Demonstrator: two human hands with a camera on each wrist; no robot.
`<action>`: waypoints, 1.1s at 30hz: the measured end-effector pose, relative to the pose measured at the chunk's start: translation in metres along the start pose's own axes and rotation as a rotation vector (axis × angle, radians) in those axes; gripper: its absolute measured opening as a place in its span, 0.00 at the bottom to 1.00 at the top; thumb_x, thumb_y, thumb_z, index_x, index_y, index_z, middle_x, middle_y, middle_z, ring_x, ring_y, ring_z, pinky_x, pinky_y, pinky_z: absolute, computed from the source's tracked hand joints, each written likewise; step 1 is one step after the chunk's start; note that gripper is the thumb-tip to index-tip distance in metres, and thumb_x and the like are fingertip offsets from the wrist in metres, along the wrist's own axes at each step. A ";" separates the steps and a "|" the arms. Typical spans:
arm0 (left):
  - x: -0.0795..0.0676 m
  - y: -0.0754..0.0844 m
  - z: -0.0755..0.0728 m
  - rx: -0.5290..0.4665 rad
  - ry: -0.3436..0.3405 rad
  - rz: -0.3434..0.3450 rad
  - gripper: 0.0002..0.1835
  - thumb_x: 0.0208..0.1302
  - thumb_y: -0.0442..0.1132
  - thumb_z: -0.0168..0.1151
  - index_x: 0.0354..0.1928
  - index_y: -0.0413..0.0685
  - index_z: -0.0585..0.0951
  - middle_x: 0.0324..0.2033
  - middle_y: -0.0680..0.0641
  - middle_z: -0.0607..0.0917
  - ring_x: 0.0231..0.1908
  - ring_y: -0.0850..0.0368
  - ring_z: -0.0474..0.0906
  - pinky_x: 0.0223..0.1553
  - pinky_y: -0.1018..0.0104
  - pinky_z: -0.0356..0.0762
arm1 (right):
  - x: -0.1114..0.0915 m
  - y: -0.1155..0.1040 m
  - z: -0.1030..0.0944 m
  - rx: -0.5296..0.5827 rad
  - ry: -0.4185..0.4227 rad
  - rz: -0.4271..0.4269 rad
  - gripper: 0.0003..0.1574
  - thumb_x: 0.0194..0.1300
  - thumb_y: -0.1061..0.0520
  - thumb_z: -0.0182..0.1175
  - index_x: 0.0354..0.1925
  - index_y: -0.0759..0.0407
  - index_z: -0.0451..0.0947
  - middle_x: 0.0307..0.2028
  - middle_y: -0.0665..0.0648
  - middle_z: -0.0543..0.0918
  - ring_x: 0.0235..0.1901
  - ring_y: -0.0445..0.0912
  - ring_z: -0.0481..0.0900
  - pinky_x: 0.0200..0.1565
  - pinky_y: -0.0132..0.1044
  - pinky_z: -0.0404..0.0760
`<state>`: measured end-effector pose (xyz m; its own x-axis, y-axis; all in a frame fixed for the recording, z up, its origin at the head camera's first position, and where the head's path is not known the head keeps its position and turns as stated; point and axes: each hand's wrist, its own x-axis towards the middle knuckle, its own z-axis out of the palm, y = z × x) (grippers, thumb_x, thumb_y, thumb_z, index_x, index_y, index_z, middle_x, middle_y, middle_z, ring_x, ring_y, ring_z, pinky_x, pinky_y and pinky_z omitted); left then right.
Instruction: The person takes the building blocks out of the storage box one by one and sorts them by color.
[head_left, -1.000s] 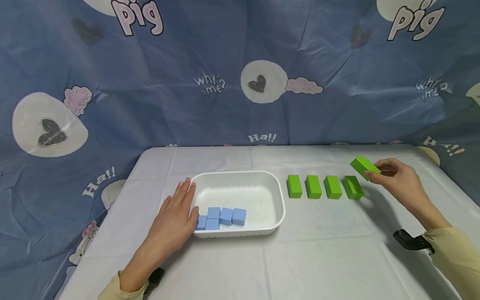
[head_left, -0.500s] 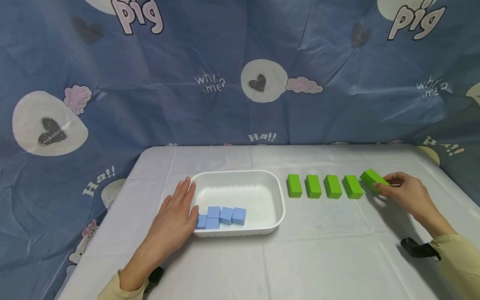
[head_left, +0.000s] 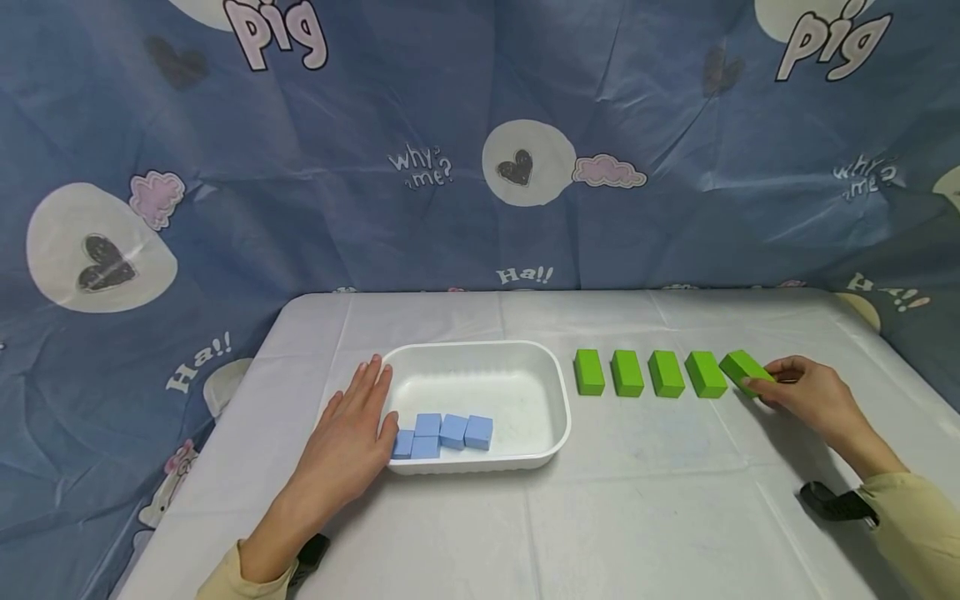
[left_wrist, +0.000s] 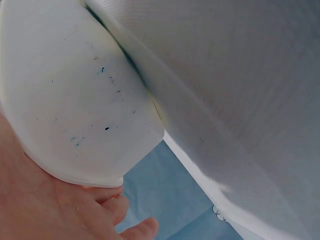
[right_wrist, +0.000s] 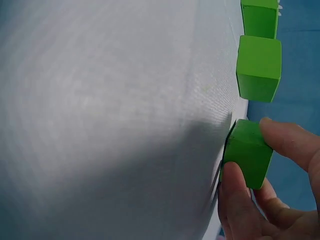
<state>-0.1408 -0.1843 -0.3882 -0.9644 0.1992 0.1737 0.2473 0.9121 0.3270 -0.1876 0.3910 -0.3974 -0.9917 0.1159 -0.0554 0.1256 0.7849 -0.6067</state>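
My right hand [head_left: 813, 402] pinches a green block [head_left: 744, 369] at the right end of a row of similar blocks. In the right wrist view, thumb and fingers grip that block at the tablecloth, and it looks slightly tilted. Its neighbour [head_left: 705, 373] in the row stands close by on the left. My left hand [head_left: 347, 442] lies with straight fingers along the left side of a white plastic tray [head_left: 517, 461]. Several light-blue cubes [head_left: 453, 431] sit at the tray's near left. From the left wrist, the tray's outside [left_wrist: 75, 90] shows small coloured specks.
More green blocks, among them the leftmost block [head_left: 588, 372], stand spaced out between the tray and my right hand. A white cloth [head_left: 622, 517] covers the table. Behind the far edge hangs a blue printed curtain [head_left: 420, 233].
My right hand has brought the green block down and to the right, from above the row to its right end at the cloth. The left hand and tray stay put.
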 end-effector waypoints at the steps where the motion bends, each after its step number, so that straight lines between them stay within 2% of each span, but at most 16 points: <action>1: 0.000 0.000 0.000 0.000 0.000 0.000 0.33 0.73 0.43 0.47 0.75 0.36 0.56 0.76 0.40 0.51 0.75 0.44 0.44 0.68 0.37 0.47 | 0.000 0.001 0.000 0.002 -0.003 0.000 0.43 0.63 0.38 0.65 0.57 0.73 0.69 0.48 0.71 0.80 0.35 0.44 0.79 0.32 0.35 0.76; 5: -0.001 0.000 0.000 0.002 -0.004 -0.003 0.33 0.72 0.43 0.47 0.75 0.36 0.56 0.76 0.40 0.51 0.75 0.44 0.44 0.68 0.37 0.47 | -0.004 0.003 -0.001 0.016 -0.019 0.001 0.46 0.63 0.37 0.64 0.61 0.72 0.67 0.54 0.76 0.74 0.46 0.60 0.76 0.34 0.36 0.75; 7: -0.001 0.000 0.000 0.002 -0.004 -0.004 0.33 0.72 0.43 0.48 0.75 0.36 0.57 0.76 0.39 0.51 0.75 0.44 0.44 0.68 0.37 0.47 | -0.005 0.006 -0.002 0.025 -0.012 -0.007 0.46 0.63 0.37 0.64 0.61 0.72 0.68 0.55 0.76 0.74 0.45 0.53 0.77 0.34 0.34 0.76; 11: -0.001 0.000 0.001 -0.003 0.000 -0.002 0.33 0.73 0.43 0.47 0.75 0.36 0.56 0.76 0.39 0.52 0.75 0.44 0.44 0.68 0.37 0.47 | -0.009 0.009 -0.004 0.062 0.022 -0.038 0.42 0.64 0.40 0.66 0.61 0.71 0.69 0.52 0.72 0.78 0.35 0.30 0.76 0.32 0.29 0.77; 13: -0.002 -0.001 0.001 -0.005 0.001 -0.001 0.33 0.73 0.43 0.47 0.75 0.36 0.56 0.76 0.39 0.52 0.75 0.44 0.44 0.68 0.36 0.47 | -0.010 0.010 -0.006 0.087 0.044 -0.053 0.40 0.64 0.42 0.65 0.61 0.70 0.69 0.47 0.61 0.82 0.32 0.25 0.75 0.31 0.27 0.76; 16: -0.002 -0.001 0.001 -0.005 0.001 -0.002 0.33 0.73 0.43 0.47 0.75 0.36 0.56 0.76 0.40 0.51 0.75 0.44 0.44 0.68 0.36 0.47 | -0.012 0.009 -0.010 0.124 0.081 -0.074 0.35 0.65 0.43 0.66 0.59 0.65 0.71 0.39 0.42 0.82 0.31 0.27 0.78 0.32 0.26 0.74; 19: -0.002 0.000 0.000 -0.001 -0.001 -0.001 0.33 0.73 0.43 0.47 0.75 0.36 0.56 0.76 0.40 0.51 0.75 0.44 0.43 0.68 0.37 0.47 | -0.014 0.005 -0.012 0.170 0.116 -0.100 0.28 0.64 0.45 0.66 0.56 0.58 0.73 0.36 0.30 0.78 0.31 0.30 0.81 0.33 0.24 0.72; 23: -0.001 0.000 -0.001 0.005 -0.004 0.002 0.33 0.73 0.43 0.46 0.75 0.36 0.56 0.76 0.40 0.51 0.75 0.45 0.43 0.68 0.37 0.46 | -0.016 -0.006 -0.012 0.215 0.168 -0.134 0.25 0.64 0.46 0.67 0.53 0.55 0.76 0.39 0.30 0.78 0.33 0.27 0.81 0.33 0.21 0.74; 27: -0.001 0.001 -0.001 0.001 -0.010 -0.003 0.33 0.73 0.44 0.46 0.75 0.37 0.56 0.76 0.40 0.50 0.75 0.45 0.42 0.68 0.37 0.46 | -0.017 -0.020 -0.007 0.236 0.221 -0.186 0.24 0.64 0.49 0.67 0.53 0.59 0.77 0.41 0.34 0.79 0.37 0.24 0.78 0.33 0.21 0.76; 33: -0.001 0.001 -0.001 0.011 -0.010 -0.005 0.33 0.73 0.44 0.46 0.75 0.37 0.56 0.76 0.40 0.51 0.75 0.45 0.43 0.68 0.37 0.46 | -0.013 -0.038 0.005 0.314 0.238 -0.326 0.19 0.65 0.61 0.66 0.54 0.63 0.78 0.44 0.40 0.81 0.41 0.30 0.80 0.35 0.20 0.76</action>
<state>-0.1398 -0.1836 -0.3874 -0.9665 0.1984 0.1628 0.2417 0.9169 0.3177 -0.1796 0.3569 -0.3776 -0.9399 0.0600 0.3362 -0.2392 0.5870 -0.7735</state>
